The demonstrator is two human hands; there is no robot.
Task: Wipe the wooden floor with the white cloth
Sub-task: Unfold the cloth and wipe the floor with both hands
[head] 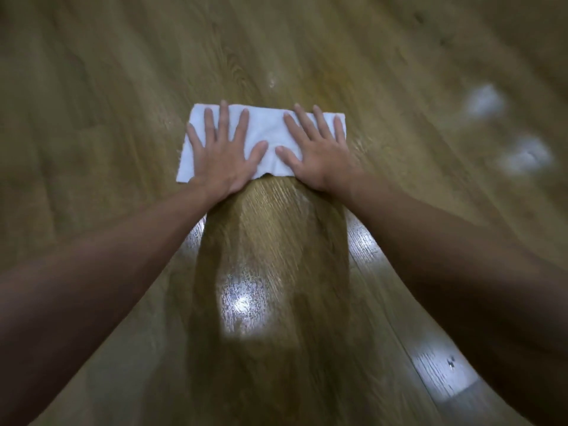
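Evidently soft and limp, the white cloth (267,133) lies flat on the wooden floor (123,72) under my left hand (222,155) and right hand (313,155), fingers spread, palms pressing, pinching nothing; it looks damp, perhaps.

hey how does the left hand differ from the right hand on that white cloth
The left hand presses the left half of the flat white rectangular cloth; the right hand presses the right half. The left hand's fingers point straight ahead, while the right hand's angle leftward. The left hand's fingers spread wider. Both lie flat, palms down, fingers open, heels at the cloth's near edge on the brown wooden floor.
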